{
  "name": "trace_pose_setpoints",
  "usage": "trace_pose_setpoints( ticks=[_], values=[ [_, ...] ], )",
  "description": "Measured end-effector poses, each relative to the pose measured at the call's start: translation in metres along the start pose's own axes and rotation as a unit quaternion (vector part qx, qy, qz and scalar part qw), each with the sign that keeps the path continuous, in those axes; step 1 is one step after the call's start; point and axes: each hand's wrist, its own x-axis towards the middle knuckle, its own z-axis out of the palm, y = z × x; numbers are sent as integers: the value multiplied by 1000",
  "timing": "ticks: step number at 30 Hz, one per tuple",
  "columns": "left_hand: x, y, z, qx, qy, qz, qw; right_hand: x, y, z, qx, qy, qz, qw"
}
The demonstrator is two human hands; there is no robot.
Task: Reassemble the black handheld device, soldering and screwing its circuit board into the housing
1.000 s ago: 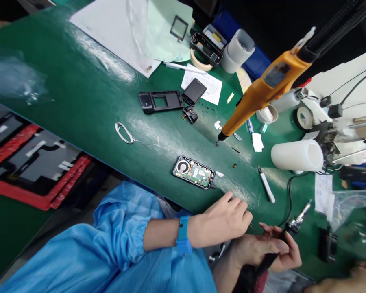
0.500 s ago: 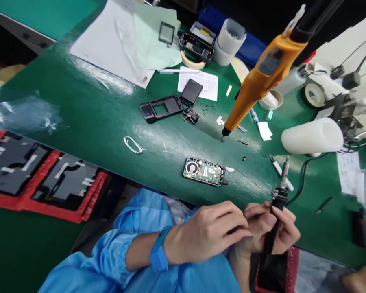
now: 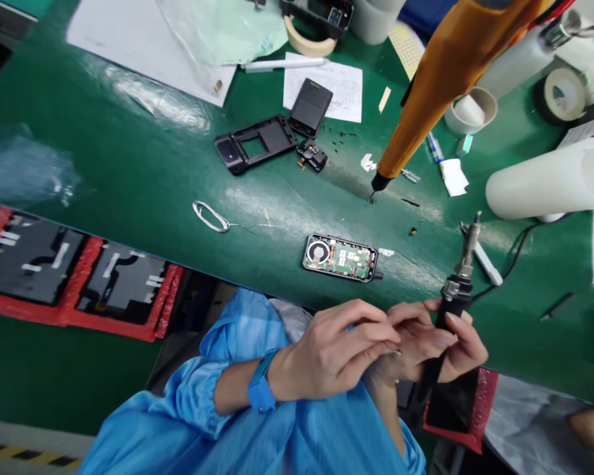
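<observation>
My right hand [image 3: 445, 340] is wrapped round the black handle of a soldering iron [image 3: 468, 254], whose metal tip points up and away from me. Beside it, my left hand [image 3: 341, 346], with a blue band at the wrist, has its fingertips pinched together by the right hand's fingers. Whatever the pinch holds is too small to make out. On the bench just beyond my hands lies an opened handheld device [image 3: 341, 258] with its green circuit board facing up. A coil of thin white wire [image 3: 210, 216] lies to its left.
An orange electric screwdriver [image 3: 426, 99] hangs over the bench, bit down. Behind lie a black device frame [image 3: 257, 142], a black rectangular part [image 3: 311, 107] and a small black module [image 3: 313, 155]. A white cylinder [image 3: 544, 181] lies at right. Red-edged trays [image 3: 74, 284] stand lower left.
The view has shifted, so the bench things sit higher and look larger. My left fingertips have come together beside the right hand, which still grips the soldering iron.
</observation>
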Motion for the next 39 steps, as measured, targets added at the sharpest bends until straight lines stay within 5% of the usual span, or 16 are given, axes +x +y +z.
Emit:
trace_pose_setpoints(
  ticks=[3, 7, 11, 19, 26, 39],
  values=[
    [-4, -4, -28, 102, 16, 41, 994, 8, 7, 6, 55, 63, -56, 995],
    [-9, -20, -67, 247, 58, 36, 967, 14, 16, 5, 74, 42, -26, 996],
    [-11, -34, -83, 287, 84, 31, 954, 14, 18, 2, 100, 22, -2, 995],
    [-19, -36, -80, 268, 36, -40, 962, 16, 18, 3, 133, 4, 27, 991],
    [-7, -34, -73, 211, 132, -25, 968, 15, 17, 0, 154, -1, 48, 987],
    [11, -43, -46, 244, 121, 22, 962, 14, 23, -5, 173, -8, 55, 983]
  ],
)
